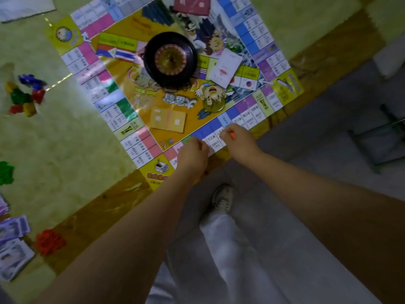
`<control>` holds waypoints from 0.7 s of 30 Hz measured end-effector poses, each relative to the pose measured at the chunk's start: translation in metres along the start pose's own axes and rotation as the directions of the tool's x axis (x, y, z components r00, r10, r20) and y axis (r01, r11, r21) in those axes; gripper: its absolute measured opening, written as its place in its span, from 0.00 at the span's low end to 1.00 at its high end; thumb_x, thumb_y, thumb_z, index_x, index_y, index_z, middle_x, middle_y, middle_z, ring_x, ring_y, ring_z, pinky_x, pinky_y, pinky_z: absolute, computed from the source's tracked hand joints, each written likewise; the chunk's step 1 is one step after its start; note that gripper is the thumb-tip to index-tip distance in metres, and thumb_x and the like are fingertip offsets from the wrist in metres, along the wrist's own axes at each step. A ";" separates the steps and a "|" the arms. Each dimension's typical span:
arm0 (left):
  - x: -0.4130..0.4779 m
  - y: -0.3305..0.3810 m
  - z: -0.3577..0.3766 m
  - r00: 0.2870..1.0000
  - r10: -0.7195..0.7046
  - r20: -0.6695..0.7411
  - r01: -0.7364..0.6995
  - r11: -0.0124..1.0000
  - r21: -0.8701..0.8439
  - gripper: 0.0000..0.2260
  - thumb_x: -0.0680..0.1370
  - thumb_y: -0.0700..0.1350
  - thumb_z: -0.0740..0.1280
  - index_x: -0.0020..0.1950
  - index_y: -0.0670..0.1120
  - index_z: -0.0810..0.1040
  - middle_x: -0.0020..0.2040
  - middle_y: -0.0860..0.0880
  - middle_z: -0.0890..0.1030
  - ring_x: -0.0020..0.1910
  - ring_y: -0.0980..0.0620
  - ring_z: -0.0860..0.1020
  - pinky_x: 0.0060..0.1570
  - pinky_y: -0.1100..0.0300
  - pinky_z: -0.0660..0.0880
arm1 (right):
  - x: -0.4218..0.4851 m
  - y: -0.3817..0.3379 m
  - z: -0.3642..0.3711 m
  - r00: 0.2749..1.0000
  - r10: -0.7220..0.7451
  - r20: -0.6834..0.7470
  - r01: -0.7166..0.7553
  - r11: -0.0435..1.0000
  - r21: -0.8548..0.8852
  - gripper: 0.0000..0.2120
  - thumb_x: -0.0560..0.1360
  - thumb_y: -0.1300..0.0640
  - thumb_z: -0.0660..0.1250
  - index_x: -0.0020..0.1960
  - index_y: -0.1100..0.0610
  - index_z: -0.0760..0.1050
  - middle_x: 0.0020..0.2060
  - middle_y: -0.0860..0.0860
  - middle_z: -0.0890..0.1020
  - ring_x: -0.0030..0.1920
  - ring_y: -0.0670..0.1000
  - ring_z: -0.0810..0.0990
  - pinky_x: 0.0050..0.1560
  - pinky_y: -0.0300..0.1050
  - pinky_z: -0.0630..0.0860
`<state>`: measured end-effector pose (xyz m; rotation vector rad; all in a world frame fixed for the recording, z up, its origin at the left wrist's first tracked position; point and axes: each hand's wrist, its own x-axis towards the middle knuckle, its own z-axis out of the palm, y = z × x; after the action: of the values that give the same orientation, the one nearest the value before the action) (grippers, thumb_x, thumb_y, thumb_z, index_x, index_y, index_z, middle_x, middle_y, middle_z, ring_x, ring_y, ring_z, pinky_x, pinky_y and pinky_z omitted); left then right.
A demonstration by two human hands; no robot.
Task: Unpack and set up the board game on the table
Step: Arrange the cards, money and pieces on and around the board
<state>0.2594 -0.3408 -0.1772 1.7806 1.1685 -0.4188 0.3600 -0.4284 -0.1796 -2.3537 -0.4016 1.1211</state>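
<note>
Head view, looking down over a pale green table [65, 150]. Far left: banknotes [13, 244] lay in loose stacks at the near corner, with a red heap of pieces [49, 241] just beside them. A green heap [5, 172] sat further up the edge and a mixed cluster of coloured pieces [25, 95] beyond that, all off the board. Centre: the board [282, 84] lay unfolded and flat, turned at an angle, its near corner reaching the table's brown rim. On it sat a black wheel [171, 57] near the middle, a tan card stack [168, 120] nearer the person, a white card [225, 68] right of the wheel and a dark red deck [192, 5] at the far edge. Both hands were at the board's near border. Left hand [192, 156]: fingers curled under, knuckles up; could not tell whether it held anything. Right hand [237, 139]: fingers pinched on a small orange piece [232, 135], low over the blue squares. Judgement: unpacking looked largely done, with board, wheel and cards placed. Probably left to do: putting out tokens, sorting the heaps, squaring the money.
</note>
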 end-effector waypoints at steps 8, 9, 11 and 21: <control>0.014 0.019 0.008 0.989 0.101 -0.103 -0.072 0.965 0.251 0.08 0.81 0.40 0.57 0.59 0.40 0.69 0.57 0.40 0.75 0.55 0.42 0.74 0.48 0.51 0.71 | 0.025 0.012 -0.020 0.989 -0.150 -0.014 0.146 0.976 -0.161 0.09 0.82 0.58 0.57 0.60 0.60 0.69 0.54 0.56 0.78 0.54 0.55 0.76 0.49 0.48 0.73; 0.014 0.018 0.008 0.988 0.113 -0.105 -0.082 0.962 0.259 0.08 0.82 0.40 0.57 0.59 0.39 0.69 0.57 0.40 0.74 0.55 0.42 0.73 0.47 0.52 0.70 | 0.027 0.012 -0.019 0.986 -0.165 -0.017 0.160 0.972 -0.170 0.09 0.82 0.57 0.57 0.60 0.59 0.69 0.54 0.57 0.77 0.53 0.55 0.76 0.48 0.47 0.72; 0.016 0.017 0.009 0.986 0.134 -0.098 -0.100 0.951 0.293 0.08 0.82 0.40 0.56 0.59 0.39 0.69 0.58 0.40 0.73 0.54 0.42 0.72 0.46 0.54 0.68 | 0.030 0.012 -0.017 0.984 -0.175 -0.027 0.168 0.970 -0.177 0.09 0.82 0.57 0.58 0.59 0.59 0.69 0.53 0.57 0.77 0.52 0.55 0.76 0.45 0.45 0.71; 0.030 0.015 -0.009 0.984 0.104 -0.141 -0.068 0.969 0.238 0.08 0.82 0.40 0.56 0.59 0.39 0.70 0.58 0.40 0.73 0.54 0.44 0.72 0.46 0.56 0.68 | 0.044 -0.008 -0.008 0.983 -0.184 -0.026 0.178 0.972 -0.154 0.08 0.82 0.57 0.58 0.58 0.61 0.67 0.51 0.57 0.76 0.46 0.52 0.72 0.41 0.44 0.66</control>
<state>0.2850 -0.3191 -0.1851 2.0903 1.1804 -0.3853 0.3933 -0.4039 -0.1987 -2.4072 -0.6938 0.9878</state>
